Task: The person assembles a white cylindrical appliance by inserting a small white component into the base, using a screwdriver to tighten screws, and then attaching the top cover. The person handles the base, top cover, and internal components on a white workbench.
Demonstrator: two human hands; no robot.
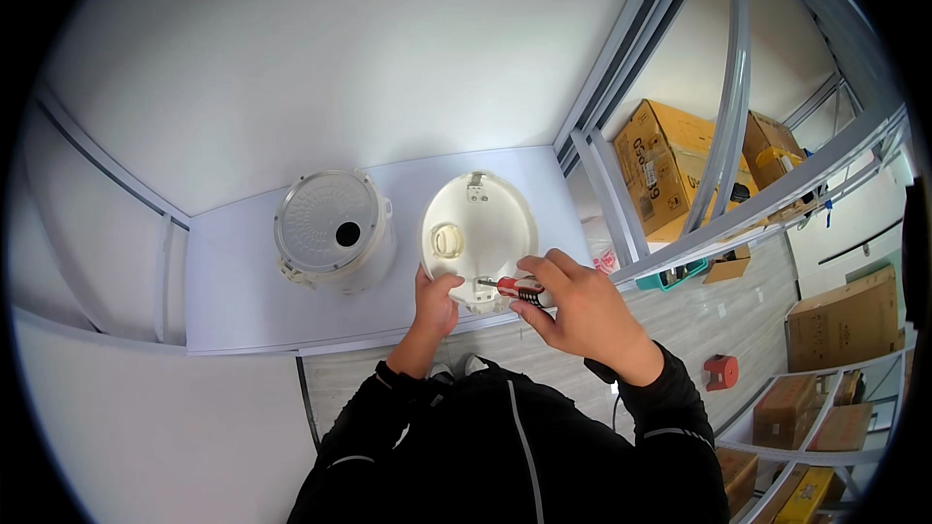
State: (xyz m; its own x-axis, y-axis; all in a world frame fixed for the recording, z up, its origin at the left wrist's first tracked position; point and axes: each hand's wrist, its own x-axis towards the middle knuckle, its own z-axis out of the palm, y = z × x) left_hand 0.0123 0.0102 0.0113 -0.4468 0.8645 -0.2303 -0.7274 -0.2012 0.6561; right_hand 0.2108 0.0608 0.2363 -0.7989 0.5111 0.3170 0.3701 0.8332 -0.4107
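A white round lid (497, 223), its hollow inner side facing up, is held at its near left rim by my left hand (436, 309), with the thumb over the edge. My right hand (584, 311) is closed round a screwdriver (519, 287) with a red, black and pale handle. The shaft points left, its tip at a small metal bracket on the lid's near edge; whether it sits in a screw is too small to tell. Another metal hinge plate (477, 188) is on the lid's far edge. A cream round cap (447, 242) sits inside the lid at left.
Left of the lid, a white bucket (367, 267) with a clear perforated cover and a dark round hole stands on the pale table (238, 277). Metal frame posts (607, 189) rise at right. Beyond are cardboard boxes (670, 165), a teal crate (675, 277) and a red stool (720, 372).
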